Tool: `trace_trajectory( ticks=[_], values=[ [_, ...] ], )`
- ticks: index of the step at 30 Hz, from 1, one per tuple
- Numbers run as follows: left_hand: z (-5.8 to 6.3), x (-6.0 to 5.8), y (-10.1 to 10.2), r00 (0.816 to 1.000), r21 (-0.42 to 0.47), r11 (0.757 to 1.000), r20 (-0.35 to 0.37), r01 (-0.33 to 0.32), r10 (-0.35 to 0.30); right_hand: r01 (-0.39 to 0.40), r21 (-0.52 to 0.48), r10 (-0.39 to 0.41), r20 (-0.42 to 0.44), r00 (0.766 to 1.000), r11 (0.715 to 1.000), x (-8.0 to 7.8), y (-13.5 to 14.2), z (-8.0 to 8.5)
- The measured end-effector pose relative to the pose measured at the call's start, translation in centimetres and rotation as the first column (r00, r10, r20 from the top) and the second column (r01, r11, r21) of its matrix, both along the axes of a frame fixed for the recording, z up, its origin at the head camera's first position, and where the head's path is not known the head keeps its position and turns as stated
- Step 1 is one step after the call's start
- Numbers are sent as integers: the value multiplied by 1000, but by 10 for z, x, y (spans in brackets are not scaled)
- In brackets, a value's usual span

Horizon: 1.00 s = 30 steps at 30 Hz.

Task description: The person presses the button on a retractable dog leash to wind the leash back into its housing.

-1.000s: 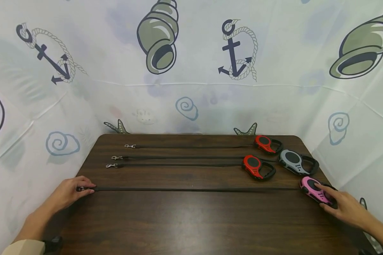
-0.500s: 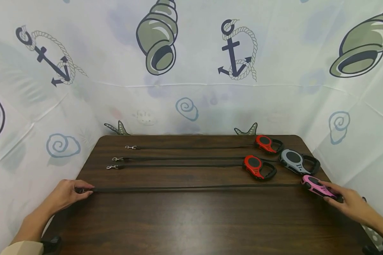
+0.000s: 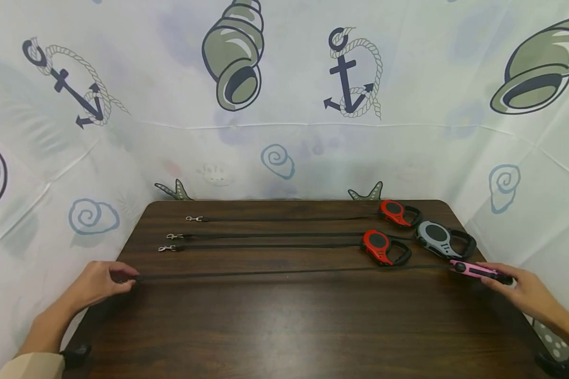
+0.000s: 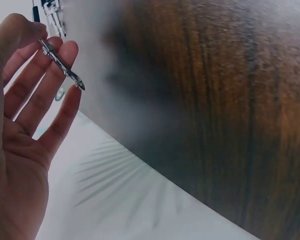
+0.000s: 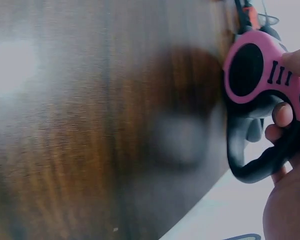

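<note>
A pink and black retractable dog leash [image 3: 476,270] is in my right hand [image 3: 526,292] at the table's right side, tilted so its narrow edge shows in the head view. In the right wrist view the thumb lies on its pink casing [image 5: 270,47] and fingers curl through the black handle loop [image 5: 255,172]. Its black strap [image 3: 284,272] runs taut across the table to my left hand [image 3: 95,284]. There, thumb and fingertips pinch the strap's end at the metal snap hook [image 4: 62,65], which is mostly hidden by fingers in the head view.
Behind the strap, two red retractable leashes [image 3: 392,213] and a grey one [image 3: 435,237] lie at the right of the brown wooden table [image 3: 284,331]. Their straps stretch left, ending in metal snap hooks [image 3: 167,248]. A patterned cloth [image 3: 303,158] surrounds the table's back and sides.
My right hand has tilted the pink leash from face-up onto its edge. Both hands have risen slightly, and the taut strap has shifted toward the back in the head view.
</note>
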<state>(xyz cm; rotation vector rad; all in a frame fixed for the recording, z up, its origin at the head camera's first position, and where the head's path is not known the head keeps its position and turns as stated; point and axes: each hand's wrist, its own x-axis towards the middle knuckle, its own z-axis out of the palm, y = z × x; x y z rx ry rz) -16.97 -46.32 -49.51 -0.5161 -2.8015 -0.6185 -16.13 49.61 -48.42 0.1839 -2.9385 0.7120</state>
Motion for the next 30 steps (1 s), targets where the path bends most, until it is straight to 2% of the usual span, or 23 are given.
trace_trajectory(
  ticks=[4,7,14,20,25,30],
  values=[
    [2,0,0,996,52,998,76,-42,38,3,-36,-3,12,1000,999,-5,3,5],
    [5,-1,1,994,101,993,99,-65,55,0,-65,1,5,1000,998,-8,5,7],
    [9,-6,0,989,227,971,140,-75,44,30,-169,-16,83,996,985,-13,13,9],
    [13,-8,-4,984,312,946,177,-85,30,30,-234,-9,88,996,972,-18,18,13],
    [18,-10,-10,979,370,923,203,-105,30,17,-351,16,91,996,936,-27,21,16],
    [21,-9,-13,971,418,900,239,-125,24,-1,-503,69,115,991,864,-34,23,17]
  ],
)
